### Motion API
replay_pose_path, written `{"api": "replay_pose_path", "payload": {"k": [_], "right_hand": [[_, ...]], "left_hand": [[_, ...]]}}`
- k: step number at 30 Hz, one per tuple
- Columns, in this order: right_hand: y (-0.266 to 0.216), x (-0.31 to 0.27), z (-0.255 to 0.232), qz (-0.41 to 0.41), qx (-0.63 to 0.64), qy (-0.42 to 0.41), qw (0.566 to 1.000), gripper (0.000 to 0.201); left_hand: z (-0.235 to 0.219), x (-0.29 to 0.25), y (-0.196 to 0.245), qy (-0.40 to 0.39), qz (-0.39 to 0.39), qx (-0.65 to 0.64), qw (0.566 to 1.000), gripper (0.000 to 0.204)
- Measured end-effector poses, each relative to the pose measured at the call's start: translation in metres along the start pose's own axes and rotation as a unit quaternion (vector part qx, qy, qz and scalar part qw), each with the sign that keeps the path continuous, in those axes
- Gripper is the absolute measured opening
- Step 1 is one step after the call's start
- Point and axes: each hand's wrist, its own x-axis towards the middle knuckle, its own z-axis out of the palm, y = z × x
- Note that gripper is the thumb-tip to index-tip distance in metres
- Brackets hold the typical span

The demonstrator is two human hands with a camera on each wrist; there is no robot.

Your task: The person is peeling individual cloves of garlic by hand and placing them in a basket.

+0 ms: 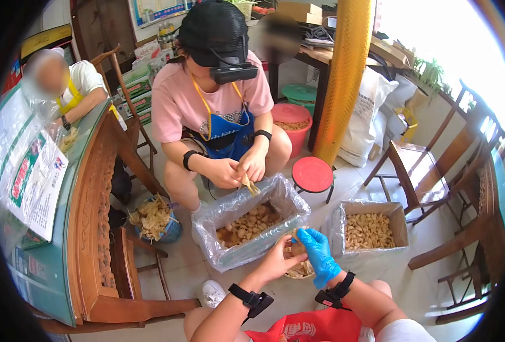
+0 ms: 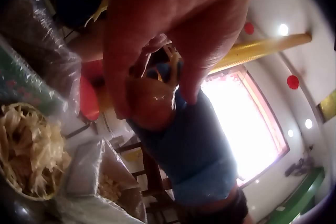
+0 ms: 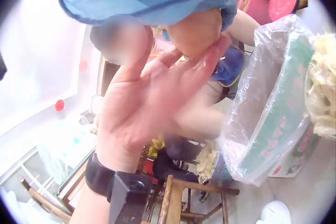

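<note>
My bare left hand (image 1: 276, 261) and my blue-gloved right hand (image 1: 321, 259) meet in front of me, above the gap between two plastic-lined boxes. Between them is a rounded, tan, moist-looking lump (image 2: 152, 100), like a vegetable tuber. In the left wrist view, my left thumb and fingers pinch it from either side. The right wrist view shows the blue glove curled over the same lump (image 3: 195, 32), with my left fingertips against its underside. Below my hands, partly hidden by them, stands a round container of pale peelings (image 2: 31, 150).
A large lined box (image 1: 252, 222) holds tan lumps in brown liquid; a smaller lined box (image 1: 372, 231) holds pale pieces. Opposite, a seated person (image 1: 218, 114) works a yellowish piece over the large box. A blue basket of peelings (image 1: 155, 219) and a red stool (image 1: 313, 174) stand nearby.
</note>
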Motion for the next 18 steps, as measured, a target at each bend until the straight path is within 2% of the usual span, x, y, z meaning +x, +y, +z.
{"api": "replay_pose_path", "payload": {"k": [1, 2, 5, 6, 9, 11, 13, 14, 15, 17, 18], "right_hand": [[0.001, -0.001, 0.000, 0.000, 0.004, -0.009, 1.000, 0.024], [0.001, -0.001, 0.000, 0.002, 0.004, -0.007, 1.000, 0.024], [-0.001, -0.001, 0.001, -0.010, -0.008, 0.018, 1.000, 0.024], [0.002, -0.001, 0.001, -0.038, -0.022, 0.013, 0.999, 0.021], [0.014, -0.003, 0.004, -0.011, -0.003, 0.023, 1.000, 0.020], [0.029, 0.004, 0.004, -0.024, -0.009, 0.017, 1.000, 0.020], [0.030, 0.016, 0.007, -0.112, -0.140, -0.009, 0.984, 0.022], [0.026, 0.022, 0.004, -0.045, -0.121, -0.051, 0.990, 0.024], [0.021, 0.025, 0.002, -0.043, -0.122, -0.052, 0.990, 0.024], [0.013, 0.033, 0.001, -0.022, -0.153, -0.101, 0.983, 0.024], [0.007, 0.036, 0.000, -0.020, -0.146, -0.098, 0.984, 0.024]], "left_hand": [[0.000, 0.001, 0.000, -0.015, -0.011, -0.035, 0.999, 0.079], [0.000, 0.002, -0.002, 0.008, -0.016, -0.041, 0.999, 0.080], [-0.002, 0.006, -0.006, 0.013, -0.035, -0.048, 0.998, 0.080], [0.004, 0.004, -0.006, 0.057, -0.028, -0.040, 0.997, 0.070], [0.005, 0.001, -0.009, 0.069, -0.037, -0.031, 0.996, 0.068], [0.001, 0.001, -0.019, 0.074, -0.026, -0.046, 0.996, 0.066], [-0.005, 0.000, -0.018, 0.110, -0.027, -0.031, 0.993, 0.061], [-0.003, -0.004, -0.018, 0.172, -0.031, 0.009, 0.985, 0.058], [-0.006, -0.005, -0.020, 0.174, -0.032, 0.007, 0.984, 0.058], [-0.017, -0.004, -0.025, 0.136, -0.045, 0.106, 0.984, 0.064], [-0.019, -0.005, -0.021, 0.133, -0.050, 0.112, 0.983, 0.064]]}}
